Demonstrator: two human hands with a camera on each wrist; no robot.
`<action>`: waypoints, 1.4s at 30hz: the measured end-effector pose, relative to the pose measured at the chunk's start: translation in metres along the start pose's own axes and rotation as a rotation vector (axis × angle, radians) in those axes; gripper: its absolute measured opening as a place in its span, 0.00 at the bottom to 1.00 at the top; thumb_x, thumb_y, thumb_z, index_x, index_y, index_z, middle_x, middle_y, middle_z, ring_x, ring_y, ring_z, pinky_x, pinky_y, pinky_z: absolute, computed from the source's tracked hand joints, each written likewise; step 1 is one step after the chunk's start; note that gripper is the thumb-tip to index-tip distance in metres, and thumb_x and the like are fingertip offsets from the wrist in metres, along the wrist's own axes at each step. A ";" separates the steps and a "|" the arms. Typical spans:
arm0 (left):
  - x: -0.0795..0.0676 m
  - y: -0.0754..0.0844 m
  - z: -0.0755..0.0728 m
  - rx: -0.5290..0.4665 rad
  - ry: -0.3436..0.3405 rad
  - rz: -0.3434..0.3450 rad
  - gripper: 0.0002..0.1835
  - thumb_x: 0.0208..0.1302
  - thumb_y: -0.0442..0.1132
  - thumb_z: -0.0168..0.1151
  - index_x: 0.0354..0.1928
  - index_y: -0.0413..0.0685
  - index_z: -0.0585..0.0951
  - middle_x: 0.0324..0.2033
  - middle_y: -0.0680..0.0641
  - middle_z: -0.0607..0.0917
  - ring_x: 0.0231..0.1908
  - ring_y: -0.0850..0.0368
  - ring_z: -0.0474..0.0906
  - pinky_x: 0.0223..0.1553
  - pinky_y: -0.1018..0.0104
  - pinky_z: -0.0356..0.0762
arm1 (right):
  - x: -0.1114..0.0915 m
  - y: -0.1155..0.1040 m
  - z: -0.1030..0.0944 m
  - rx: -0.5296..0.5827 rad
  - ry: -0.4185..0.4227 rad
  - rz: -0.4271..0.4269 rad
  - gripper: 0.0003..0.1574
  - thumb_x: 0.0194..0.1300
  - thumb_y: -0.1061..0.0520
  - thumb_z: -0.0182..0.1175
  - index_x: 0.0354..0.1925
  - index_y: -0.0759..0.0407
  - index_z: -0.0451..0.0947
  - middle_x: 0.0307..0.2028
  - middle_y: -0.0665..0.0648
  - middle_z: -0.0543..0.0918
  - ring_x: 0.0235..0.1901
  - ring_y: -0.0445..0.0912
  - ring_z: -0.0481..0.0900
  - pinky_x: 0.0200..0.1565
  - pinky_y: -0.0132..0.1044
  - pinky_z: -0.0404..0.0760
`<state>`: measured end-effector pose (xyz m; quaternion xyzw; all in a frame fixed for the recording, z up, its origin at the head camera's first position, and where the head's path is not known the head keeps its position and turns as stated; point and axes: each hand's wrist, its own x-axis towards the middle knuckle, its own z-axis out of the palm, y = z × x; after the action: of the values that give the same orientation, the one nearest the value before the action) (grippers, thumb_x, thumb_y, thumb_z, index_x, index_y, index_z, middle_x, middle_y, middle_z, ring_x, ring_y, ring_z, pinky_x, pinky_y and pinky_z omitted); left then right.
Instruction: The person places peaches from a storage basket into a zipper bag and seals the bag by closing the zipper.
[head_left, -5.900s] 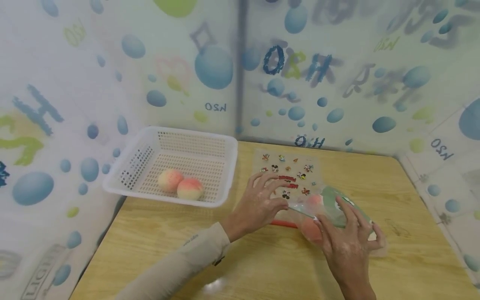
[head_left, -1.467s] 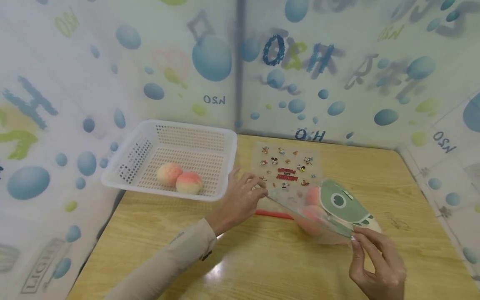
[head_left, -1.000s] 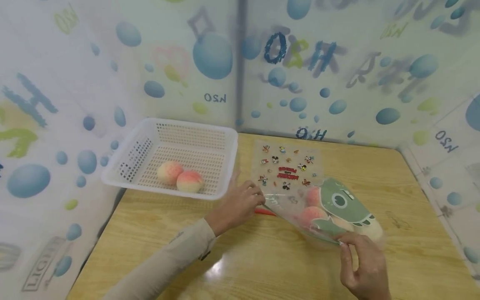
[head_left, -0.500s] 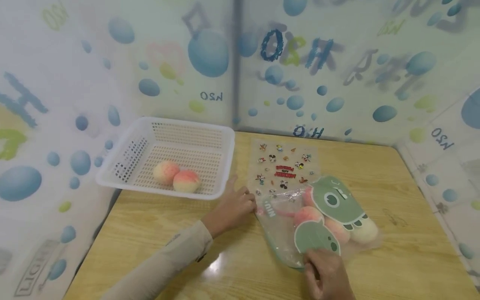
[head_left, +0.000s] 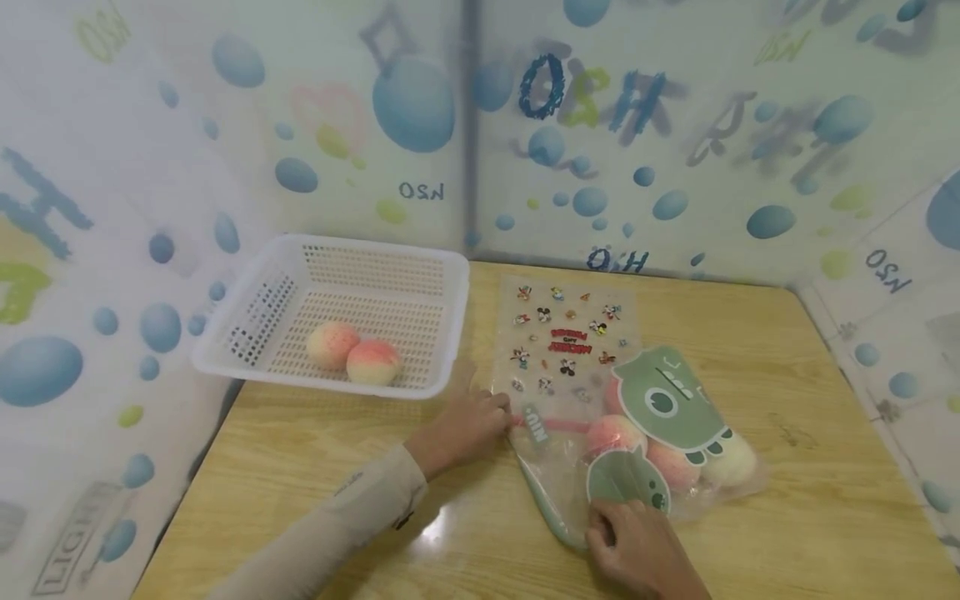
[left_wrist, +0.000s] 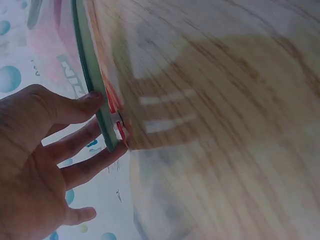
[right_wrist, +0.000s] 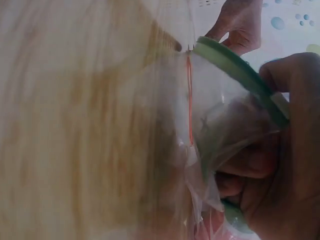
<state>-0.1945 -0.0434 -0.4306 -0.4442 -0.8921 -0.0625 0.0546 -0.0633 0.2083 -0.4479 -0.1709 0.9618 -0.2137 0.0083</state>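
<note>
A clear zip bag (head_left: 551, 475) with a green dinosaur print lies on the table, with several peaches (head_left: 675, 464) inside. Its green zip edge (left_wrist: 90, 60) faces the near side. My left hand (head_left: 461, 425) pinches the far left end of that edge, thumb on the green strip and fingers behind it. At the other end of the edge, my right hand (head_left: 637, 542) grips the strip with curled fingers; a white zip slider (right_wrist: 281, 104) shows right by its index finger. Two more peaches (head_left: 373, 362) sit in the white basket (head_left: 375, 247).
Under the green bag's left part lies a flat clear bag (head_left: 567, 317) with cartoon prints and a red zip strip (head_left: 558, 424). The basket stands at the back left of the wooden table (head_left: 315, 500). Printed walls (head_left: 525, 167) close off the back and sides.
My right hand has come toward me and left with the zip edge, so the bag's mouth now lies spread toward the near side. My left hand has shifted left, still holding its end.
</note>
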 end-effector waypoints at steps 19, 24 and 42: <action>-0.003 -0.003 0.005 -0.091 -0.094 -0.113 0.37 0.55 0.44 0.57 0.66 0.42 0.58 0.57 0.43 0.70 0.57 0.49 0.64 0.56 0.43 0.56 | 0.022 -0.038 -0.038 -0.227 0.391 0.066 0.26 0.51 0.44 0.55 0.50 0.48 0.75 0.55 0.65 0.62 0.47 0.63 0.61 0.41 0.57 0.59; -0.001 -0.002 0.005 -0.088 -0.146 -0.143 0.38 0.55 0.44 0.56 0.67 0.41 0.56 0.57 0.44 0.70 0.57 0.51 0.65 0.56 0.46 0.57 | 0.027 -0.038 -0.025 -0.319 0.372 0.150 0.31 0.50 0.42 0.57 0.56 0.43 0.72 0.54 0.66 0.62 0.43 0.64 0.61 0.35 0.57 0.60; -0.003 -0.003 0.003 -0.005 -0.126 -0.158 0.37 0.52 0.49 0.59 0.62 0.41 0.62 0.48 0.45 0.76 0.48 0.52 0.72 0.50 0.43 0.62 | 0.031 -0.005 -0.017 -0.220 0.348 0.253 0.35 0.48 0.52 0.67 0.56 0.42 0.70 0.55 0.65 0.59 0.45 0.68 0.58 0.34 0.62 0.60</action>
<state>-0.1954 -0.0470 -0.4342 -0.3755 -0.9259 -0.0409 -0.0077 -0.0926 0.2005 -0.4281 -0.0096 0.9800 -0.1312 -0.1495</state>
